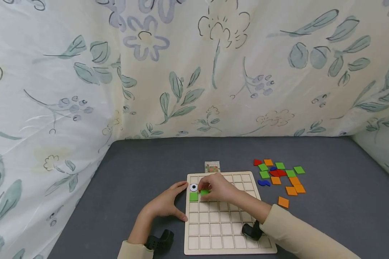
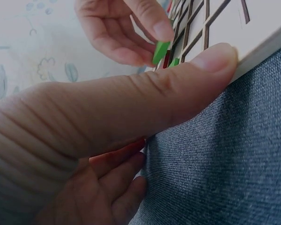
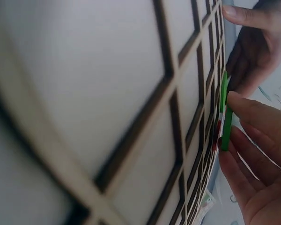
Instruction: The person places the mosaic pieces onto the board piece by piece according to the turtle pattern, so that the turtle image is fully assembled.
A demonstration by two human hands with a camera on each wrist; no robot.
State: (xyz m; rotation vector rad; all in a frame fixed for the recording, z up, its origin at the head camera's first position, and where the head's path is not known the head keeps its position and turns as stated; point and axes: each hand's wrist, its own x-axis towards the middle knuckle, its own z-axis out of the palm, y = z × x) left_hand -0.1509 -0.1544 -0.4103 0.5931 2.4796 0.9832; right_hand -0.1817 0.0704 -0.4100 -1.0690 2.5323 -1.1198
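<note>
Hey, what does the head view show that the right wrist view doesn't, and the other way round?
Only the head view shows the loose orange tiles, blue pieces and right sleeve. Only the right wrist view shows the held green tile edge-on in the right hand. Both show that hand and tile, the left hand, the board and the green tile lying on it.

The dark grey, smooth-looking surface (image 1: 142, 162) carries a pale gridded board (image 1: 215, 228) lying flat; a small printed card (image 1: 212, 167) sits at its far edge, and to its right lie scattered green squares (image 1: 299, 169), orange squares (image 1: 283, 202), red pieces (image 1: 257, 162) and blue pieces (image 1: 264, 183)
</note>
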